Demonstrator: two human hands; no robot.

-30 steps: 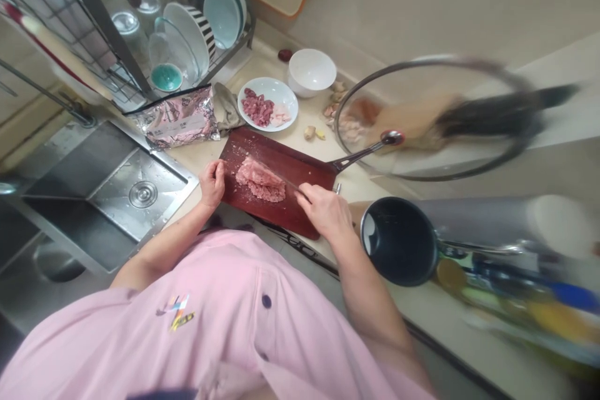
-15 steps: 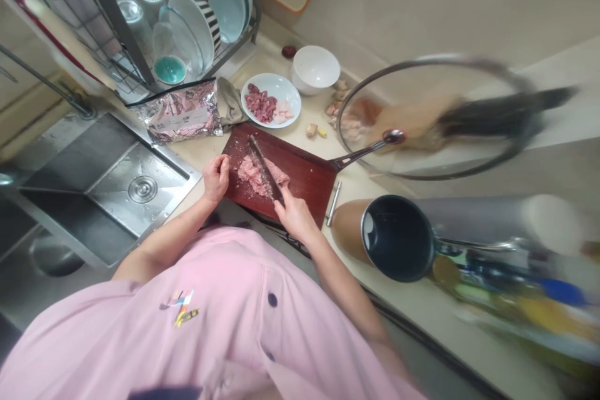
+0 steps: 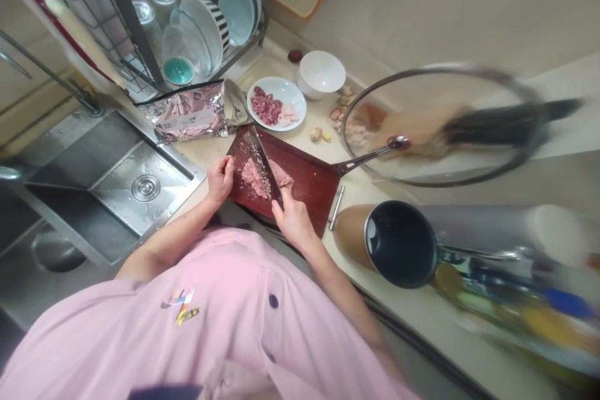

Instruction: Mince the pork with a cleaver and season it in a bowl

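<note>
A dark red cutting board (image 3: 307, 184) lies on the counter in front of me, with a heap of chopped pinkish meat (image 3: 254, 179) on its left half. My right hand (image 3: 295, 219) is closed around the handle of a cleaver (image 3: 266, 165). The cleaver's broad blade, flecked with bits of meat, slants across the heap. At the board's left edge, my left hand (image 3: 221, 179) is closed, its fingers curled against the edge. Just behind the board, a white plate (image 3: 293, 100) bears dark red meat pieces (image 3: 265, 106) and paler pieces (image 3: 287, 116).
Left is a steel sink (image 3: 117, 190); behind it, a dish rack (image 3: 126, 19) with bowls. A silvery bag (image 3: 192, 114) and white bowl (image 3: 322, 73) stand at the back. To the right are a glass lid (image 3: 422, 165), a dark pot (image 3: 400, 244) and blurred bottles. Ginger (image 3: 316, 134) lies behind the board.
The whole view has shifted slightly right and down. The cleaver's blade now lies tilted flatter, showing more of its face over the meat. My left hand stays at the board's edge.
</note>
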